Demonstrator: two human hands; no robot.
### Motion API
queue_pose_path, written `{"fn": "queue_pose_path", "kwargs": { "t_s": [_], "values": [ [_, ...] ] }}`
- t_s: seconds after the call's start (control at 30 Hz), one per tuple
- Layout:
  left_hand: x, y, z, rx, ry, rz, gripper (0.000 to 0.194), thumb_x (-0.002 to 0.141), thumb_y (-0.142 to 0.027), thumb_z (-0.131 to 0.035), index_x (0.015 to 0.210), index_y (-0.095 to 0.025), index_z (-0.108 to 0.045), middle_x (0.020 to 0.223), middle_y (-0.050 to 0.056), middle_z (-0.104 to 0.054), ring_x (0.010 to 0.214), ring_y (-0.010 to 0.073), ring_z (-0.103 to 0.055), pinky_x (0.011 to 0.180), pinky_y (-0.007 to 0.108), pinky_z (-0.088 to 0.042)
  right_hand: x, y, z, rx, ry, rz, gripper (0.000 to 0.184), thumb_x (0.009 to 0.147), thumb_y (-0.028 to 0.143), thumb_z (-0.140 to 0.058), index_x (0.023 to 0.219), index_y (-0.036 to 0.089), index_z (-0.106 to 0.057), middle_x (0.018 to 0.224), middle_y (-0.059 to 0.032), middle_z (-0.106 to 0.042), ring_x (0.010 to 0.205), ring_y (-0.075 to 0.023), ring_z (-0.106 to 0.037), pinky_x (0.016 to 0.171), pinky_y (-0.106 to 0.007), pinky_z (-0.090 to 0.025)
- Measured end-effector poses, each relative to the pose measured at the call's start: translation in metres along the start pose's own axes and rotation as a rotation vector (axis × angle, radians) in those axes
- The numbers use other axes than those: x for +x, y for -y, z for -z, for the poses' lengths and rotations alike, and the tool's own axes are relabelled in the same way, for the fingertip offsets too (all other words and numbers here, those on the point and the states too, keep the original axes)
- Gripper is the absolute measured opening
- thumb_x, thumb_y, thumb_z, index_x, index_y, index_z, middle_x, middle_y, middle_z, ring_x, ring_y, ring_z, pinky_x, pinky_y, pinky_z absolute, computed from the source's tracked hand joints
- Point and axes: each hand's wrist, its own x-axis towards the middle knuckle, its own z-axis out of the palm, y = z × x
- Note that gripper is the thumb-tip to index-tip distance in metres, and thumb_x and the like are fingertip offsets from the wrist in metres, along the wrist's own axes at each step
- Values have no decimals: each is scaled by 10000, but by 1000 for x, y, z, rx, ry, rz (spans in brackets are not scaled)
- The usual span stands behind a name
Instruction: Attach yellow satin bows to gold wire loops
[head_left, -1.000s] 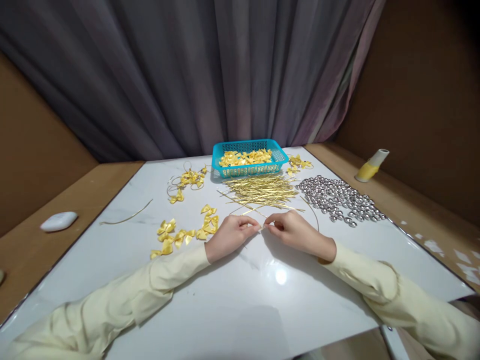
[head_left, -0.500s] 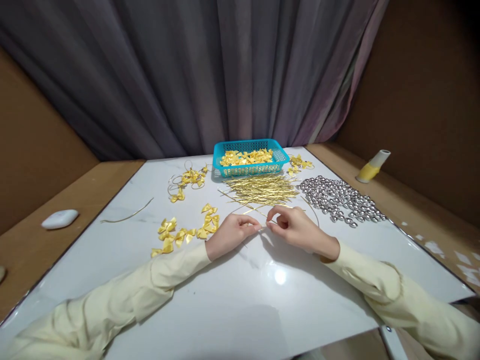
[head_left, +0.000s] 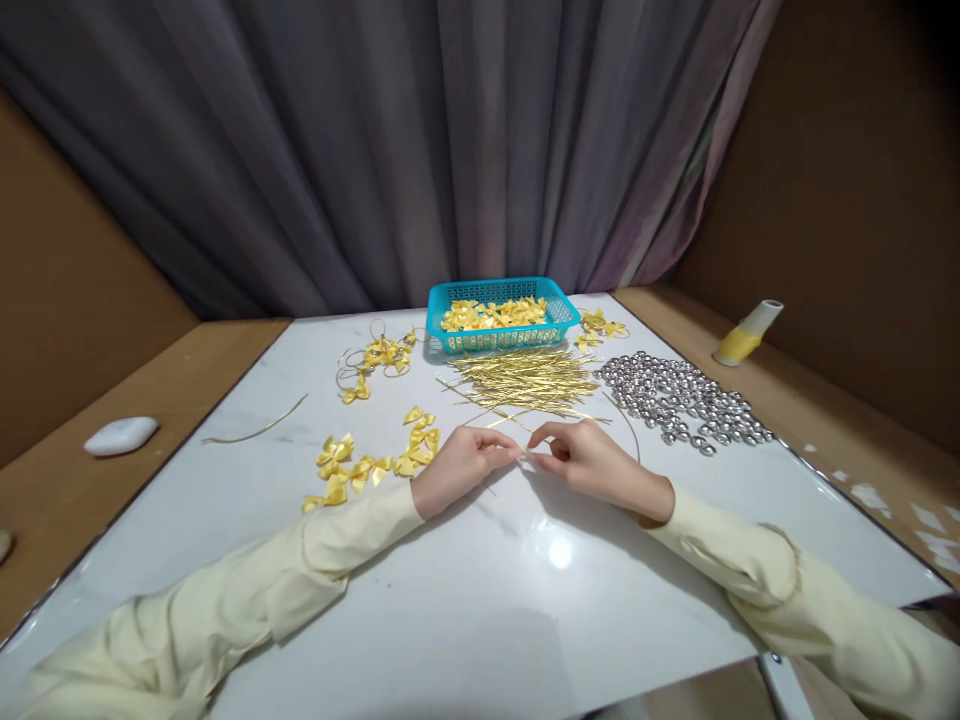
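Observation:
My left hand point(head_left: 466, 468) and my right hand point(head_left: 600, 465) meet fingertip to fingertip above the middle of the white table. Each pinches a thin gold cord, and only a tiny pale bit shows between the fingertips. A short tail hangs below my left fingers, and a thin curved strand point(head_left: 636, 437) arcs out behind my right hand. Just beyond the hands lies a pile of gold cords point(head_left: 525, 381). Several yellow ribbon bows point(head_left: 371, 470) are spread left of my left hand. What exactly is pinched is mostly hidden by the fingers.
A blue basket point(head_left: 501, 290) of yellow bows stands at the back. Silver oval beads point(head_left: 682, 398) are heaped at right. Bows with cord loops point(head_left: 386, 353) lie back left, others point(head_left: 600, 325) back right. A single cord point(head_left: 259, 432), a white object point(head_left: 120, 436) and a yellow-white tube point(head_left: 748, 333) flank these.
My right hand has shifted slightly left, its fingertips now touching those of my left hand. My left hand has barely moved.

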Motion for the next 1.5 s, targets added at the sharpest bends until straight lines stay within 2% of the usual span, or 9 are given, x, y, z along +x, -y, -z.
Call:
{"fn": "queue_pose_path", "kwargs": {
  "t_s": [0.17,0.33,0.43,0.53,0.63,0.87,1.07,1.33,1.5],
  "values": [
    [0,3,0,20,4,-8,234,714,-340,-576,754,-144,-700,426,-69,-372,438,75,-287,457,217,-212,0,-1,-1,-6,4,2,163,791,267,-518,862,168,-628,458,53,-420,445,-86,-322,486,-198,-246],
    [0,2,-1,12,12,-1,242,699,-340,-580,762,-141,-702,591,-17,-578,525,97,-419,510,210,-295,0,-3,-2,12,49,12,179,813,270,-493,876,169,-627,457,49,-424,441,-84,-319,484,-195,-241],
    [0,2,-1,30,26,-10,247,704,-333,-570,774,-138,-703,666,6,-623,594,122,-472,558,216,-330,0,-4,-2,17,70,24,175,820,263,-480,873,175,-622,461,45,-431,437,-84,-322,478,-194,-238],
    [1,2,-1,51,20,-11,246,706,-332,-570,776,-134,-700,677,9,-621,610,125,-471,572,219,-332,0,-2,-2,5,47,25,157,799,249,-503,916,176,-580,463,54,-447,433,-87,-338,478,-194,-237],
    [1,4,0,80,13,-3,264,711,-356,-567,772,-134,-697,592,-7,-569,557,113,-423,524,220,-291,-1,1,-1,2,11,24,185,772,226,-528,947,168,-535,458,67,-451,429,-87,-347,485,-194,-243],
    [1,5,-1,48,15,-3,272,705,-375,-578,759,-137,-697,569,-13,-539,524,100,-382,490,222,-260,-2,2,0,-31,2,42,109,765,190,-513,818,175,-607,427,75,-361,421,-75,-279,488,-191,-228],
    [-2,-3,-1,-22,19,45,202,696,-304,-592,733,-133,-693,489,-31,-495,483,90,-381,478,213,-270,-1,0,-1,-42,0,14,128,773,186,-507,820,170,-626,421,71,-357,425,-75,-259,485,-195,-218],
    [-1,-1,-1,-17,13,39,192,686,-306,-605,726,-143,-698,612,-7,-609,555,106,-470,523,208,-326,-1,-3,-3,-35,22,26,183,780,184,-485,875,169,-640,433,64,-367,430,-78,-258,476,-193,-222],
    [-2,-1,-1,7,21,16,200,688,-307,-602,743,-146,-708,686,9,-652,630,129,-525,572,212,-361,0,-6,-5,-16,56,34,203,792,197,-469,897,167,-639,475,38,-452,448,-86,-330,480,-193,-244]
  ]
}}
